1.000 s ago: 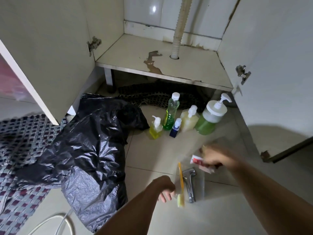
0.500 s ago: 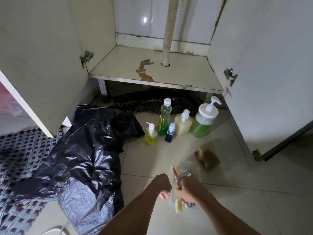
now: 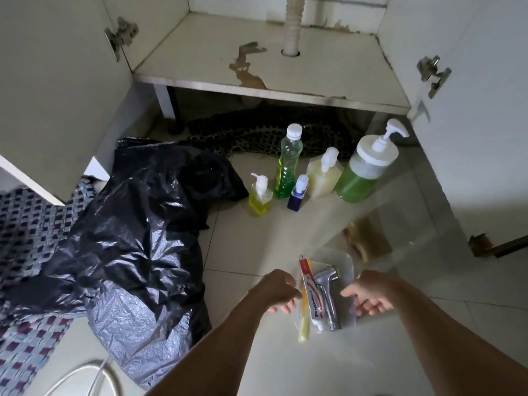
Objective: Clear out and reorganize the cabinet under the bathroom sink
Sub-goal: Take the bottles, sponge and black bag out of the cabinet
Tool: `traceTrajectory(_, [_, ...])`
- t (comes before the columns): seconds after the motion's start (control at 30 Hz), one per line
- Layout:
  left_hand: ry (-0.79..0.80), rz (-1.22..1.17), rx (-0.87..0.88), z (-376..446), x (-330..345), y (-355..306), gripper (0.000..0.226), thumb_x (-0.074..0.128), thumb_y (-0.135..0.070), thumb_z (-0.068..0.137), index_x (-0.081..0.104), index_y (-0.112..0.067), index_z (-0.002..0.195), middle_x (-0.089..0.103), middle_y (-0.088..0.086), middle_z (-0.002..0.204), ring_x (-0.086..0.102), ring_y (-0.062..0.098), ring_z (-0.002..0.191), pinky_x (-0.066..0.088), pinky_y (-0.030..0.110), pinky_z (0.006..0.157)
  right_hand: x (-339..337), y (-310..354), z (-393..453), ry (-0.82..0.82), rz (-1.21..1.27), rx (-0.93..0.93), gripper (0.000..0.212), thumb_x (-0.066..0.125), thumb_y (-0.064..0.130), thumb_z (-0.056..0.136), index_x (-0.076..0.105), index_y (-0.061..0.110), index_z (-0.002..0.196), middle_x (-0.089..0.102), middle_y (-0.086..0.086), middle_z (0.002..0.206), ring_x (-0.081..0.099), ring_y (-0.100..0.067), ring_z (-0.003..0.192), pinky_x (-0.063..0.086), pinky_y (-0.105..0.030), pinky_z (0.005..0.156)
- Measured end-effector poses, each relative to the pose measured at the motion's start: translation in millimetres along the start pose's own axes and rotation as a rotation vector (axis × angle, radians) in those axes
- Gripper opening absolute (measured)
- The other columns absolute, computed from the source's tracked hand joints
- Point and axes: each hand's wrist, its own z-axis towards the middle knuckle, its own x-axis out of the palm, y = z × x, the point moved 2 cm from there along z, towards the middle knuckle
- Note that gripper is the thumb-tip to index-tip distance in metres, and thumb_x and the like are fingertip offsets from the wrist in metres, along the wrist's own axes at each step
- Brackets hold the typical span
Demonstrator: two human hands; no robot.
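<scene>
The cabinet (image 3: 285, 72) under the sink stands open with its stained shelf bare, so the clearing-out looks done; putting things back has not yet begun. In front of the cabinet, on the floor tiles, five bottles stand in a cluster: a tall green bottle (image 3: 288, 167), a large green pump jar (image 3: 363, 172), a pale pump bottle (image 3: 324, 178), a small yellow pump bottle (image 3: 260, 195) and a small blue bottle (image 3: 297, 197). Nearer the person, a clear tray (image 3: 347, 270) holds a toothpaste tube (image 3: 311, 295) and a chrome sprayer head (image 3: 327, 292) (a yellow toothbrush (image 3: 304, 318) lies at its left edge). The left hand (image 3: 278, 290) touches the tray's left side with loosely curled fingers; the right hand (image 3: 370, 295) grips its right rim. A black rubbish bag (image 3: 128, 238) slumps left of the bottles.
</scene>
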Motion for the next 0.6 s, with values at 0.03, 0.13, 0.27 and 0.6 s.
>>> traceTrajectory(0.03, [0.023, 0.03, -0.002, 4.7, 0.7, 0.5, 0.029, 0.058, -0.017, 0.091, 0.057, -0.011, 0.12, 0.073, 0.011, 0.105, 0.072, 0.02, 0.093, 0.054, 0.033, 0.085, 4.9, -0.2, 8.2, 0.047, 0.033, 0.009, 0.018, 0.051, 0.026, 0.093, 0.054, 0.008, 0.091, 0.067, -0.011, 0.09, 0.055, -0.016, 0.061, 0.036, -0.02, 0.048])
traceTrajectory(0.13, [0.14, 0.109, -0.038, 19.2, 0.0, 0.1, 0.025, 0.056, -0.014, 0.092, 0.056, -0.007, 0.116, 0.073, 0.012, 0.106, 0.072, 0.019, 0.094, 0.054, 0.032, 0.084, 3.0, 2.0, 23.2, 0.117, 0.091, 0.006, 0.009, 0.05, 0.017, 0.094, 0.051, 0.009, 0.093, 0.06, -0.01, 0.081, 0.057, -0.019, 0.065, 0.041, -0.022, 0.047])
traceTrajectory(0.27, [0.319, 0.178, -0.112, 36.6, -7.3, -4.1, 0.025, 0.056, -0.013, 0.093, 0.062, -0.001, 0.114, 0.072, 0.012, 0.11, 0.07, 0.018, 0.1, 0.052, 0.033, 0.092, -11.0, 15.6, 22.5, 0.253, 0.026, -0.012, 0.013, 0.052, 0.014, 0.094, 0.055, 0.009, 0.082, 0.058, -0.007, 0.073, 0.056, -0.015, 0.057, 0.043, -0.021, 0.047])
traceTrajectory(0.6, [0.282, 0.003, -0.271, -120.8, -61.1, -93.3, 0.048, 0.053, -0.01, 0.092, 0.037, -0.001, 0.137, 0.071, 0.017, 0.106, 0.069, 0.023, 0.085, 0.05, 0.028, 0.073, -65.4, 36.4, -163.3, 0.019, -0.051, -0.219, 0.026, 0.047, 0.016, 0.093, 0.068, 0.002, 0.089, 0.067, -0.007, 0.076, 0.064, -0.022, 0.071, 0.045, -0.022, 0.061])
